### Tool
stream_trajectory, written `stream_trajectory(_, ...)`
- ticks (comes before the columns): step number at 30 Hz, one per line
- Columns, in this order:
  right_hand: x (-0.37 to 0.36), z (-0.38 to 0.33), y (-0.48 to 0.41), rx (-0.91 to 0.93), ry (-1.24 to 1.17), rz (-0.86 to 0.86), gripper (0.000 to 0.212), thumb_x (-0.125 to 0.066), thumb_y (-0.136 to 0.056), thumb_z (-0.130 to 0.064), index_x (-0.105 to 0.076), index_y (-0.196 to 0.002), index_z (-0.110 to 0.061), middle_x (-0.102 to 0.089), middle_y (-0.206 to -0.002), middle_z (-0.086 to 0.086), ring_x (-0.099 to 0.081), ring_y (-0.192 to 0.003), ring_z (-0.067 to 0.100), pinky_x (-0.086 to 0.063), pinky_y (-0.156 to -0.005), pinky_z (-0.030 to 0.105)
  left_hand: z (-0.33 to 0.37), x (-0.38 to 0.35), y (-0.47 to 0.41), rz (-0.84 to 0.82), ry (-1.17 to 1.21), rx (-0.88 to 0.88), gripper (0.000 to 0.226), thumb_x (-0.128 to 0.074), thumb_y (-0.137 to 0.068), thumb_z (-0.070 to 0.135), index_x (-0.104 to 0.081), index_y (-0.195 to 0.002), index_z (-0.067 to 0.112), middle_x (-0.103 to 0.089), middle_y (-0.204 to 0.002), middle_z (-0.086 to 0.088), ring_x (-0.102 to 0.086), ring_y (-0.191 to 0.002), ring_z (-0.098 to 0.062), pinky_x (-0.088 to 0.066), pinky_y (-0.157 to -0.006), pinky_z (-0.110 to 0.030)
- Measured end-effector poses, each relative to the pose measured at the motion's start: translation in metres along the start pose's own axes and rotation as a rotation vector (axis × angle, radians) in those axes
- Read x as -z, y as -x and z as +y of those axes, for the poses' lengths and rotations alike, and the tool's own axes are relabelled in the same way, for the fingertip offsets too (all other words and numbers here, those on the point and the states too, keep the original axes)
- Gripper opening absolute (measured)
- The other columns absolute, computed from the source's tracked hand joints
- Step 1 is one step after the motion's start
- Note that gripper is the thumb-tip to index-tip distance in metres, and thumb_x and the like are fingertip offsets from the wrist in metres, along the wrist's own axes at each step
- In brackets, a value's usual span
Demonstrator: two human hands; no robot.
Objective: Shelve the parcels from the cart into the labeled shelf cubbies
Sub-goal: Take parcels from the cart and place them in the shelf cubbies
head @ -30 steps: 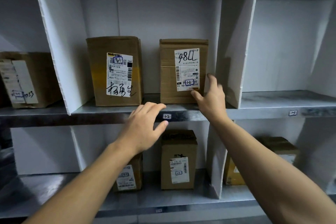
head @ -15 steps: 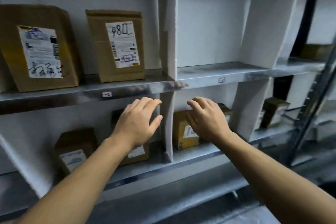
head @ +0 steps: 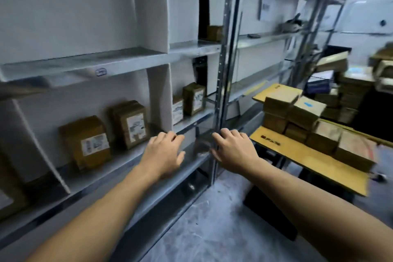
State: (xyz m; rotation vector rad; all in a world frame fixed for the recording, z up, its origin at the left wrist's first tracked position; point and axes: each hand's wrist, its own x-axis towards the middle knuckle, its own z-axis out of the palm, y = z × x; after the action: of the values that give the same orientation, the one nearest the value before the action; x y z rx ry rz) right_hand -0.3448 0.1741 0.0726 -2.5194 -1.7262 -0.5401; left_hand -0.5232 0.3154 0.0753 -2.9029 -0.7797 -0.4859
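Both hands empty, left hand (head: 164,152) and right hand (head: 232,150) outstretched before shelf (head: 85,64); parcels (head: 306,121) stacked on cart (head: 302,155) right.

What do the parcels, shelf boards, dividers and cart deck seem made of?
Parcels: cardboard; brown, matte, square-edged boxes.
Shelf boards: metal, likely galvanised steel; grey with a dull sheen.
Dividers: white, flat, thin sheet, perhaps plastic board; too blurred to confirm.
Cart deck: yellow-tan board, probably wood, matte.
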Motion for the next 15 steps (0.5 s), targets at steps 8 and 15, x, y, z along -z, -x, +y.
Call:
stream_trajectory(8,-0.032,0.142,0.094,-0.310,0.057,-0.168,0.046,-0.041,-0.095,-0.057,-0.052,-0.124,-0.023,-0.057,-0.124,0.008,-0.057,-0.112,0.033,-0.044,-0.087,0.040,0.147,-0.064,-0.079,-0.097,0.140,-0.233,0.050,-0.045,-0.093,0.045,-0.040,-0.139,0.026,-0.050,-0.131,0.000,-0.047,-0.117,-0.026,-0.040,-0.094,-0.041)
stream_trajectory(15,-0.045,0.214,0.122,-0.507,0.061,-0.234,0.046,-0.039,-0.097,-0.054,-0.050,-0.131,-0.024,-0.056,-0.129,0.007,-0.053,-0.120,0.030,-0.043,-0.096,0.043,0.220,-0.103,-0.146,-0.122,0.165,-0.393,0.048,-0.045,-0.092,0.048,-0.043,-0.135,0.026,-0.052,-0.128,0.001,-0.049,-0.115,-0.025,-0.041,-0.090,-0.041)
